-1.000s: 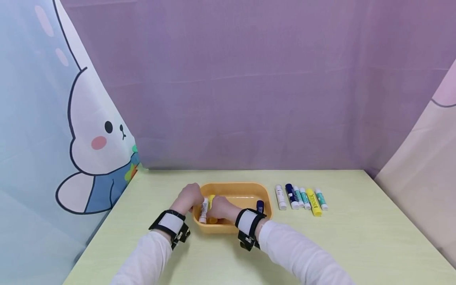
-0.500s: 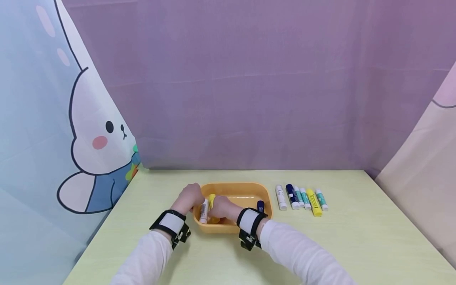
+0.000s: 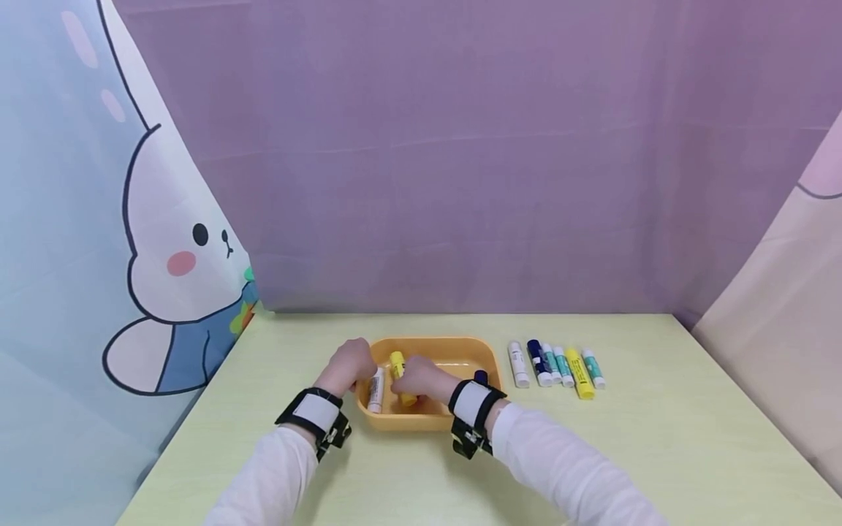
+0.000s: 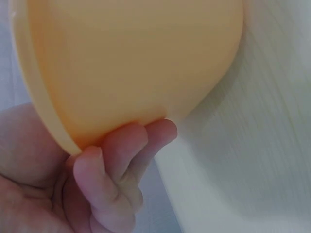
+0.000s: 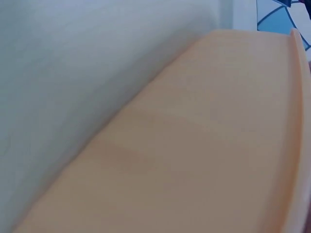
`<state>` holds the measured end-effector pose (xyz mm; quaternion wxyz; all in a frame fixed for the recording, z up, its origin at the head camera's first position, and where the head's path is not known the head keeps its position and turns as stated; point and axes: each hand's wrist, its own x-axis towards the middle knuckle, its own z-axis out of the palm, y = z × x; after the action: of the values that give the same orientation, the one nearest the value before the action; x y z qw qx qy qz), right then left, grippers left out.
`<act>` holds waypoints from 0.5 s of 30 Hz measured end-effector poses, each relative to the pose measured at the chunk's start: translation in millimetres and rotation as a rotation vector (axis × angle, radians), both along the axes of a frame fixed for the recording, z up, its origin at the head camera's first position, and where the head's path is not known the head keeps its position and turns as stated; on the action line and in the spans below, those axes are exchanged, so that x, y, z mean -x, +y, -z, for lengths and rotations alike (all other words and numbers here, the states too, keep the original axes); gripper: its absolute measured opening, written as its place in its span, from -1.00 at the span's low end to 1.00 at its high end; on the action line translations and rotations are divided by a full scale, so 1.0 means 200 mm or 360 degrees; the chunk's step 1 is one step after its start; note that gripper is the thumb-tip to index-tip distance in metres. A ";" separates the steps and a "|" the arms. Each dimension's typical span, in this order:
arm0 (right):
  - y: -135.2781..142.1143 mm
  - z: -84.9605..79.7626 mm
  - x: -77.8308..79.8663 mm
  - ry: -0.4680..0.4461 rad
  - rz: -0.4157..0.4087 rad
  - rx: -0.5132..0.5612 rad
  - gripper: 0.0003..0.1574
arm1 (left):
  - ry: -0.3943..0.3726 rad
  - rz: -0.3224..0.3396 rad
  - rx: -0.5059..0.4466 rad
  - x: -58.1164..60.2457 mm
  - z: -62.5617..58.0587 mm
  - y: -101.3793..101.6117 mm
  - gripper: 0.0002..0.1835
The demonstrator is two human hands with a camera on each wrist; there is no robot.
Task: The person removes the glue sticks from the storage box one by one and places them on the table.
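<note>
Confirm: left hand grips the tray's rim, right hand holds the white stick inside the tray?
Wrong stick: the head view shows the right hand holding the yellow stick inside the tray. The left hand does grip its rim.

I hold a glossy orange tray by its rim at about ten o'clock with my left hand; it sits open side up, round-cornered, long sides at twelve and six. Inside, toward nine o'clock from its middle, my right hand grips and partly hides a yellow tube, slanting from eleven to five.
</note>
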<state>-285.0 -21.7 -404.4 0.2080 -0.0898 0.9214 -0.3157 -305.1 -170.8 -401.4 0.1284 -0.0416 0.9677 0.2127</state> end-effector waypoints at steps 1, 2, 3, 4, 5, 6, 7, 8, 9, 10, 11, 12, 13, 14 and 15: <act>0.01 -0.01 0.00 0.0004 0.0003 0.0001 -0.69 | 0.0005 0.0002 -0.0001 0.00 0.00 0.00 -0.82; 0.02 -0.01 0.00 0.0000 -0.0001 0.0003 -0.70 | 0.0008 0.0000 -0.0004 0.00 0.00 0.00 -0.83; 0.02 -0.02 0.00 0.0001 -0.0006 0.0012 -0.71 | 0.0011 -0.0003 -0.0003 0.00 0.01 0.00 -0.83; 0.03 -0.04 0.00 0.0001 -0.0022 0.0029 -0.72 | 0.0011 -0.0007 -0.0004 0.00 0.01 0.00 -0.83; 0.04 -0.05 0.00 0.0002 -0.0037 0.0050 -0.75 | 0.0014 -0.0005 0.0000 0.00 0.01 0.00 -0.83; 0.05 -0.07 0.00 0.0003 -0.0057 0.0072 -0.77 | 0.0014 -0.0006 0.0002 0.00 0.01 0.00 -0.83; 0.07 -0.08 0.00 -0.0002 -0.0079 0.0097 -0.79 | 0.0012 -0.0007 0.0002 0.00 0.01 0.00 -0.83; 0.08 -0.10 0.00 -0.0010 -0.0099 0.0125 -0.81 | 0.0008 -0.0013 -0.0002 0.00 0.01 0.01 -0.82; 0.09 -0.12 0.00 -0.0021 -0.0114 0.0162 -0.81 | 0.0002 -0.0015 -0.0004 0.00 0.01 0.01 -0.82; 0.10 -0.14 0.00 -0.0029 -0.0128 0.0187 -0.82 | -0.0001 -0.0014 -0.0007 0.00 0.01 0.01 -0.82; 0.12 -0.16 0.00 -0.0033 -0.0126 0.0208 -0.83 | -0.0001 -0.0012 -0.0011 0.00 0.01 0.01 -0.82; 0.12 -0.18 0.01 -0.0034 -0.0120 0.0220 -0.85 | -0.0006 -0.0017 -0.0016 0.00 0.01 0.01 -0.82; 0.13 -0.19 0.01 -0.0026 -0.0111 0.0220 -0.86 | -0.0005 -0.0017 -0.0018 0.00 0.01 0.01 -0.83; 0.14 -0.21 0.01 -0.0025 -0.0089 0.0227 -0.85 | -0.0004 -0.0014 -0.0019 0.00 0.01 0.01 -0.84; 0.15 -0.23 0.02 -0.0017 -0.0069 0.0222 -0.82 | -0.0002 -0.0010 -0.0019 0.00 0.01 0.01 -0.85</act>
<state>-288.0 8.8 -359.1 0.2130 -0.1225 0.8938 -0.3750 -305.4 -169.7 -403.5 0.1287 -0.0441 0.9662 0.2189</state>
